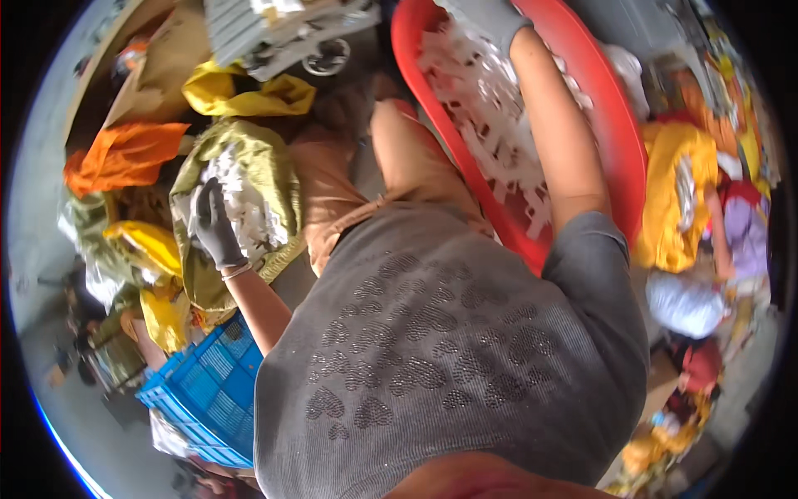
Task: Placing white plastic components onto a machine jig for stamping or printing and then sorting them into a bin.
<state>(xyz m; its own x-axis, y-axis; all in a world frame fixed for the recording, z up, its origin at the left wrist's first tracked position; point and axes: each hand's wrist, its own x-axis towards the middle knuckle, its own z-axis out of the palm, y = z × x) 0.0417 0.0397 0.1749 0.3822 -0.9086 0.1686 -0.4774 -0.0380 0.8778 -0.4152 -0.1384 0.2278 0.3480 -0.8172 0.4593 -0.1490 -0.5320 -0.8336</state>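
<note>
My left hand, in a grey glove, is over the mouth of an olive woven sack. Its fingers are stretched out, close against the white pieces that fill the sack. My right hand, also gloved in grey, reaches over the far end of a long red tub. The top edge of the picture cuts off its fingers, so I cannot see whether they grip anything. Many small flat white pieces lie loose in the tub, beneath my right forearm.
A blue plastic crate stands at the near left. Yellow and orange sacks surround the olive one. Grey machinery is at the far side. On the right are a yellow sack and another person's arm.
</note>
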